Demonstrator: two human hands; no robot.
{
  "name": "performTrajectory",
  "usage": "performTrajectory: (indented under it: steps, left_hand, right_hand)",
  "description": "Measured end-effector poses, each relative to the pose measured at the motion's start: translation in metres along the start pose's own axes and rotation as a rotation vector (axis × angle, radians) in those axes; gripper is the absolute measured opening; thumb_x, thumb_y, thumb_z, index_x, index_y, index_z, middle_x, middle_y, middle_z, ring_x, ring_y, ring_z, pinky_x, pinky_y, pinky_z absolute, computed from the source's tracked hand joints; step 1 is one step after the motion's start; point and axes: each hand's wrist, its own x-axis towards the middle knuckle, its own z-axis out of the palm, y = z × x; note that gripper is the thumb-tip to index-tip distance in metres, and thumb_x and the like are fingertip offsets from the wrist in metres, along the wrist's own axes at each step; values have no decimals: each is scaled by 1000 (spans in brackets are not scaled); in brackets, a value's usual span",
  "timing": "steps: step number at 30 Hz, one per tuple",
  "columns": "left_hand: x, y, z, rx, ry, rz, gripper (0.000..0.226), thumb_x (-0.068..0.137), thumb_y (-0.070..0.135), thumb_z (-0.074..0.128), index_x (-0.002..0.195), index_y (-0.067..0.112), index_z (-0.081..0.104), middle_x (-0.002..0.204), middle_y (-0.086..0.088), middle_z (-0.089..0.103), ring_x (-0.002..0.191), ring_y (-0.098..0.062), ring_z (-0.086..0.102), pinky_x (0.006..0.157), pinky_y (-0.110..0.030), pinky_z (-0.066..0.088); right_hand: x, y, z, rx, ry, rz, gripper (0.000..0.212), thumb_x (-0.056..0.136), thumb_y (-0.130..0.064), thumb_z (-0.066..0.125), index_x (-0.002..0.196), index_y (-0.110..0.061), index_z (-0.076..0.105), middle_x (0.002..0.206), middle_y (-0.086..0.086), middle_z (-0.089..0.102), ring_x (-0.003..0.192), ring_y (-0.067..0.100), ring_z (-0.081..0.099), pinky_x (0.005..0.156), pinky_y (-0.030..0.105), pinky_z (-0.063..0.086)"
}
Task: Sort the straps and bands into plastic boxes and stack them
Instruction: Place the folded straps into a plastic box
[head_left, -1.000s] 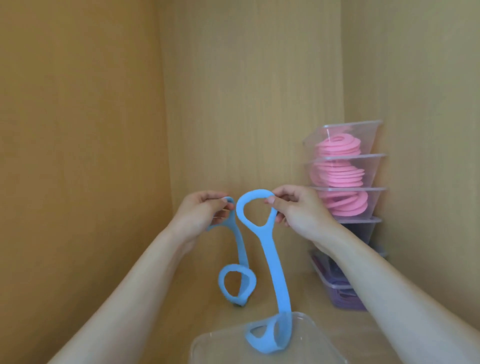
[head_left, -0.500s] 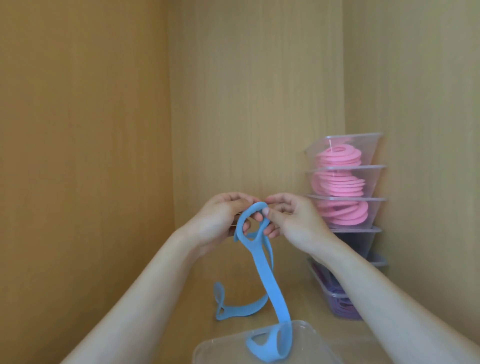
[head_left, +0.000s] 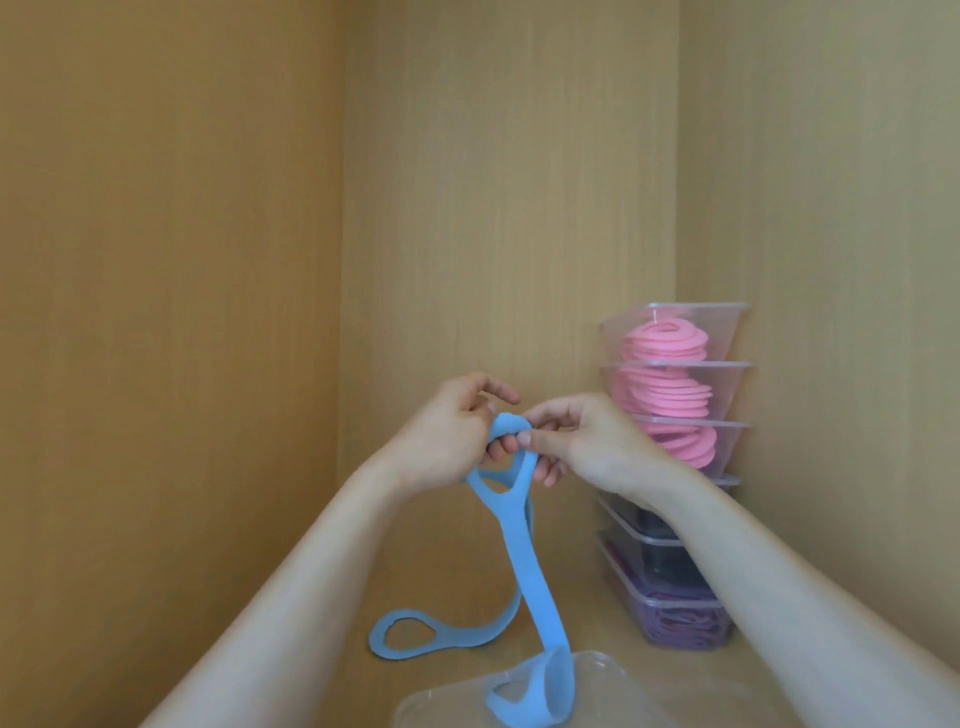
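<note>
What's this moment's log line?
left hand: holds blue straps at top loops | right hand: pinches them | lower ends: shelf, clear box | stacked boxes: right

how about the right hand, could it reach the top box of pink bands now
Probably yes: the top box stands just beyond the right hand, nothing between them, though that hand pinches the blue strap and must let go first.

2 blue straps, 3 boxes w/ pink bands, 1 front box, 2 hands.
</note>
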Motion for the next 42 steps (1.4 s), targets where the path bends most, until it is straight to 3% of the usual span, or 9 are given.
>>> performTrajectory:
  steps: [8, 11, 13, 15, 18, 24, 29, 35, 42]
  left_hand:
    - [5, 0, -26, -321, 180, 70, 23, 106, 11, 44, 111, -2, 62, 91, -13, 70, 76, -12, 67, 75, -22, 54]
    - [7, -6, -35, -506, 257, 65, 12, 102, 19, 51, 107, 12, 60, 110, -12, 70, 100, -16, 69, 95, -34, 51]
    - [6, -10, -36, -622, 247, 47, 29, 92, 23, 61, 117, 10, 57, 118, -14, 70, 113, -25, 66, 104, -43, 46]
    - [4, -14, -34, -712, 217, 6, 57, 72, 22, 60, 126, 6, 53, 121, -16, 69, 114, -27, 65, 102, -44, 45]
    - [2, -21, -30, -789, 150, -75, 55, 58, 13, 50, 112, 2, 48, 110, -20, 65, 96, -31, 61, 78, -36, 44]
    - [-3, -34, -26, -634, -121, -71, 30, 75, 0, 59, 104, 3, 51, 113, -28, 71, 103, -34, 71, 93, -41, 53]
    - [1, -36, -27, -564, -110, -74, 18, 92, -9, 58, 93, 7, 50, 116, -35, 66, 112, -45, 66, 89, -39, 54]
    - [3, -38, -12, -445, -87, -88, 31, 87, -19, 61, 95, 8, 49, 98, -23, 71, 90, -30, 67, 86, -42, 55]
    - [2, -44, 5, -88, -190, -76, 20, 92, -15, 55, 108, -3, 58, 96, -20, 73, 68, -15, 67, 66, -18, 53]
  right_hand:
    - [28, -50, -11, -63, 64, -16, 5, 89, -8, 75, 86, -9, 70, 64, 0, 66, 51, 10, 62, 47, 22, 51]
    - [42, -74, -14, -17, 87, -39, 5, 89, -8, 74, 89, -6, 69, 63, -1, 68, 52, 9, 62, 48, 23, 53]
    - [50, -90, -16, 49, 88, -62, 5, 89, -7, 73, 89, -5, 69, 64, 0, 69, 52, 10, 62, 49, 24, 54]
    - [57, -105, -17, 107, 82, -82, 6, 89, -7, 73, 91, -4, 68, 67, 1, 69, 53, 12, 62, 51, 25, 54]
    - [67, -125, -20, 143, 87, -82, 14, 89, -9, 74, 99, -1, 68, 74, 4, 70, 55, 13, 62, 53, 26, 53]
    - [79, -144, -25, 133, 141, -62, 40, 89, -8, 74, 121, 11, 61, 82, 9, 68, 56, 16, 61, 55, 27, 54]
    - [85, -149, -37, 113, 215, -51, 42, 88, -8, 76, 122, 10, 59, 88, 14, 68, 57, 18, 62, 55, 28, 55]
    - [90, -159, -53, 99, 296, -66, 22, 89, -7, 75, 105, -2, 60, 93, 18, 66, 54, 18, 61, 55, 28, 56]
    - [97, -174, -63, 62, 315, -100, 15, 91, -6, 72, 101, -1, 62, 93, 17, 65, 59, 19, 59, 59, 29, 56]
